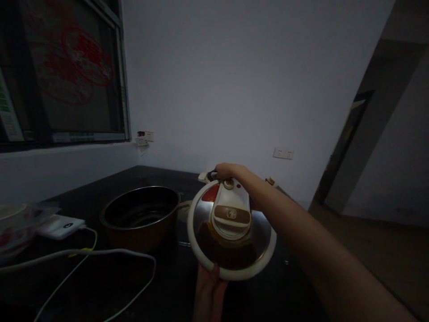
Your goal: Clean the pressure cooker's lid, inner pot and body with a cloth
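Note:
A round pot lid [231, 255] with a cream rim, a shiny amber-toned top and a cream and brown handle [232, 214] is tilted toward me. My right hand [229, 171] reaches over it and grips its far edge, near a pale handle-like piece [203, 177]; the fingertips are partly hidden. From below, my left hand [211, 284] holds the near rim, thumb in front and the other fingers mostly out of sight under it. To the left of the lid stands a dark-lined round pot [140, 228] with its top uncovered.
White cables [124, 252] cross the dark countertop [97, 190] at the near left. A white box-like device [63, 226] and a bowl [13, 228] with red marks stand there too. Behind are a wall with sockets [283, 153] and a window [67, 67].

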Tool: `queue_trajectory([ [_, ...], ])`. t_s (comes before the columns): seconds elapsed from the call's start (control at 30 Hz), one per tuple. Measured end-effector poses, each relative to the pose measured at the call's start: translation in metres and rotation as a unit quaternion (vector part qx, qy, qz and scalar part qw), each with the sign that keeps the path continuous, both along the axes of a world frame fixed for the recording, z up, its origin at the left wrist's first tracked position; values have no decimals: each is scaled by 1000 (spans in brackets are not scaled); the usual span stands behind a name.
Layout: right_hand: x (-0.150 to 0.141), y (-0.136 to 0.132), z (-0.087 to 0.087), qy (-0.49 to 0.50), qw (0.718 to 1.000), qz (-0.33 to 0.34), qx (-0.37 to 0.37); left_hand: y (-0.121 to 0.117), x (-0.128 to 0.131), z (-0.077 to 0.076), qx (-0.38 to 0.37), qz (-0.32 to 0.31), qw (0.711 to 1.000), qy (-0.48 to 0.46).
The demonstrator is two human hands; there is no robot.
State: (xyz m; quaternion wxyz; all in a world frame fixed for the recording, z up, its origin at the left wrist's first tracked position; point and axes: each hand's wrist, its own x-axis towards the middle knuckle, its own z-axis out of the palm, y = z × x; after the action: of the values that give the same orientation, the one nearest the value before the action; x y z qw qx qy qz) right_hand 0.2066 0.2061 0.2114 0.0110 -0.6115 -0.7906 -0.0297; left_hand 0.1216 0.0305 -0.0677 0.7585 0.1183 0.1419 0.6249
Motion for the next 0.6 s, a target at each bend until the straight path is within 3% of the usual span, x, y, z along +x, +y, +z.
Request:
queue_trajectory([
  [0.1,-11,-18,-5,-60,998,-26,0,-5,2,-3,-22,-7,1000,12],
  [0.23,-13,-51,-12,-99,993,-27,58,-13,6,-5,-23,1,1000,21],
  [0.47,-27,-103,-40,-101,981,35,160,-17,14,-2,-41,21,999,13],
  [0.6,-33,-124,-55,-91,976,81,183,-17,14,-1,-42,20,999,19],
])
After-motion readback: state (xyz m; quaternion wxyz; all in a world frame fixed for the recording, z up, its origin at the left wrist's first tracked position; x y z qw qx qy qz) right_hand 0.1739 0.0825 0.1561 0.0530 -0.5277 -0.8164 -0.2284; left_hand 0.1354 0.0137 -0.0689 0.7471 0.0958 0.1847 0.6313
